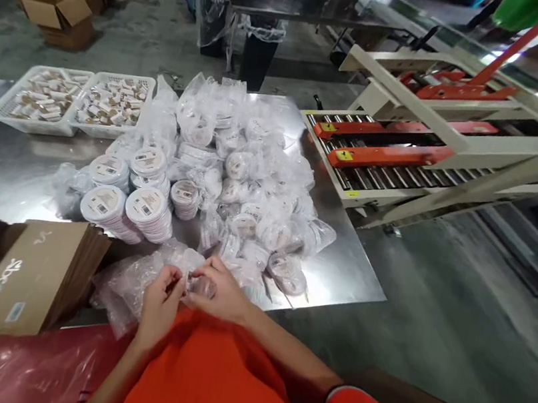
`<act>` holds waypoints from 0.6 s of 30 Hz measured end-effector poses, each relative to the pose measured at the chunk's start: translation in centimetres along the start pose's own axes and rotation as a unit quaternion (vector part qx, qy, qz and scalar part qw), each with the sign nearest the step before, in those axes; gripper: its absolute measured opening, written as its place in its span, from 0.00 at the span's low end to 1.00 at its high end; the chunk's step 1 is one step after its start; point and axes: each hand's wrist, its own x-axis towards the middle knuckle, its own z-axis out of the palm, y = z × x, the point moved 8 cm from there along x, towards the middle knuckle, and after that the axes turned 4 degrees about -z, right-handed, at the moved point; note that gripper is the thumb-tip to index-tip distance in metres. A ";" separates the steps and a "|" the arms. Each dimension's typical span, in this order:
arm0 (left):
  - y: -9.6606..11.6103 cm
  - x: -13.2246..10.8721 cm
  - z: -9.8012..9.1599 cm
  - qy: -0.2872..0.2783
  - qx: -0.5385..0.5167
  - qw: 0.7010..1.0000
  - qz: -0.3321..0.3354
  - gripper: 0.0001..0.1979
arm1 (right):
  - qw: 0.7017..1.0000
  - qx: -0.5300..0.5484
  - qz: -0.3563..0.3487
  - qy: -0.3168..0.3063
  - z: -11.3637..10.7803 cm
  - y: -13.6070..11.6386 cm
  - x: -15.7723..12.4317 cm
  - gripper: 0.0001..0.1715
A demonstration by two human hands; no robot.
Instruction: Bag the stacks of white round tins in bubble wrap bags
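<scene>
My left hand (162, 297) and my right hand (222, 292) are close together at the table's near edge. The right hand's fingers curl round a small, clear plastic-wrapped piece (204, 286), whose kind I cannot make out. Pinched fingers of the left hand meet its left side; what they grip is too small to name. Loose clear plastic bags (133, 279) lie beside the left hand. Beyond both hands are stacks of round white labelled discs (147, 205), and to their right is a heap of bagged discs (245, 225).
Two white baskets (28, 123) of small white-and-brown pieces stand at the table's far left. Flattened cardboard boxes (28, 277) and a red plastic sack (36, 369) are at my near left. A roller lift with orange bars (392, 156) adjoins the metal table (339, 272) at right.
</scene>
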 end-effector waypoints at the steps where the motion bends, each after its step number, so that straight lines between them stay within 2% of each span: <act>1: 0.5 0.0 0.8 -0.026 -0.006 1.000 -0.001 0.09 | 1.000 -0.027 -0.016 -0.001 0.5 -0.2 -0.1 0.16; 4: 2.3 -0.1 1.9 -0.048 -0.016 0.999 0.020 0.09 | 0.994 -0.088 -0.042 0.041 0.3 0.0 0.2 0.04; 6: 3.1 -0.2 1.2 -0.013 -0.020 0.999 0.048 0.12 | 0.990 -0.100 -0.057 0.085 -1.8 0.2 1.2 0.06; 8: 2.6 -0.1 0.1 0.020 -0.016 0.998 0.064 0.15 | 0.984 -0.110 -0.076 0.117 -5.3 0.4 3.1 0.05; 11: -1.0 0.5 -1.0 0.008 0.045 0.998 0.037 0.14 | 0.976 -0.167 -0.071 0.119 -11.6 1.7 7.4 0.06; 14: -6.8 0.7 -2.7 0.000 0.156 0.988 -0.020 0.14 | 0.941 -0.317 0.035 0.116 -16.3 5.5 11.2 0.12; 16: -10.5 0.1 -4.4 0.025 0.193 0.979 -0.061 0.11 | 0.911 -0.373 0.069 0.162 -17.6 7.3 12.3 0.19; 18: -13.3 -1.0 -6.1 0.068 0.238 0.964 -0.097 0.10 | 0.875 -0.434 0.049 0.211 -16.6 7.9 12.1 0.23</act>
